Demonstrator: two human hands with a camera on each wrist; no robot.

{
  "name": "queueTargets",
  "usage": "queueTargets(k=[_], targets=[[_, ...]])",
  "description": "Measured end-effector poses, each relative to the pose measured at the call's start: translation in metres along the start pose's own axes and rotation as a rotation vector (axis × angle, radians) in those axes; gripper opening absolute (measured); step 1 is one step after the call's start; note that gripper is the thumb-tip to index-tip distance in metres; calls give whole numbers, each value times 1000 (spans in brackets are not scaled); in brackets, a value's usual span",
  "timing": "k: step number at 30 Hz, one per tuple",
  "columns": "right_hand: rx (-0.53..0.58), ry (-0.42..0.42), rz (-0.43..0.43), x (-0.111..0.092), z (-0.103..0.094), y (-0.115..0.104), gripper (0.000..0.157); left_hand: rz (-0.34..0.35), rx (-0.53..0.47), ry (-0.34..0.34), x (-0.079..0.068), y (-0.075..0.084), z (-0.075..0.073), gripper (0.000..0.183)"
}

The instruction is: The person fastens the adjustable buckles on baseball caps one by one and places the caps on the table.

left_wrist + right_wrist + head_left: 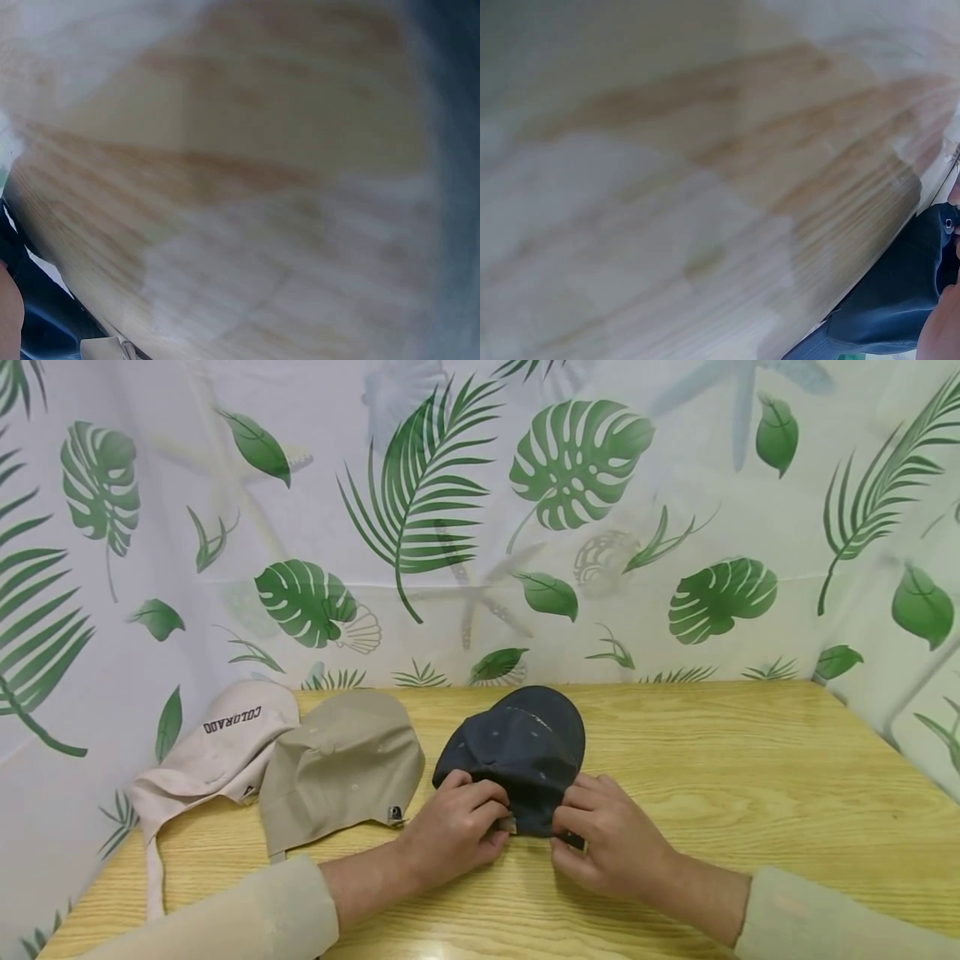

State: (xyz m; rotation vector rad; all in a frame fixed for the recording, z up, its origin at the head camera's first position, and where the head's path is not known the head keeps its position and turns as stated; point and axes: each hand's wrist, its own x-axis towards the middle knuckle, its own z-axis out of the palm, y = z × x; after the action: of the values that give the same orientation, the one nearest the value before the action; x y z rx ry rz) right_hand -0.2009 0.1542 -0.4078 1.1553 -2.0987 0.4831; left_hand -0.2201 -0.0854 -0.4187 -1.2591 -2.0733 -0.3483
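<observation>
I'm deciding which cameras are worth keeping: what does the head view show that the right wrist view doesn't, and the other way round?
Only the head view: the pale cap lettered COLORADO and the tan cap beside it.

Only the right wrist view: a small ring-shaped fitting at the navy cap, not distinguishable from the head.

Both: the navy cap, the right hand, cut off in the wrist view, and the wood-grained table, mostly blurred there.
</observation>
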Motion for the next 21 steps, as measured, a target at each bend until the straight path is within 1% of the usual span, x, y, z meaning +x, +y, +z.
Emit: queueTargets(k=[4,10,12,14,16,18,20,21], targets=[[2,5,-2,0,0,0,22,-5,-9,-1,0,1,-1,10],[-25,-52,57,0,-3,-2,19,4,-30,-10,-1,2,-1,11],[-33,-67,69,0,-3,-3,17,5,-32,-11,-1,2,-1,10],[-32,-79,73,0,-3,-3,18,11,-35,-3,-2,2,-1,10],[-29,-95,74,0,-3,-3,23,25,-30,14,-2,2,0,10],[-22,-104,70,0,-3,-2,27,52,-25,39,-1,1,0,11],[-11,-101,56,0,-3,-2,29,86,-20,63,0,0,0,11],[-9,-92,45,0,-2,-2,27,102,-19,73,1,0,0,12]])
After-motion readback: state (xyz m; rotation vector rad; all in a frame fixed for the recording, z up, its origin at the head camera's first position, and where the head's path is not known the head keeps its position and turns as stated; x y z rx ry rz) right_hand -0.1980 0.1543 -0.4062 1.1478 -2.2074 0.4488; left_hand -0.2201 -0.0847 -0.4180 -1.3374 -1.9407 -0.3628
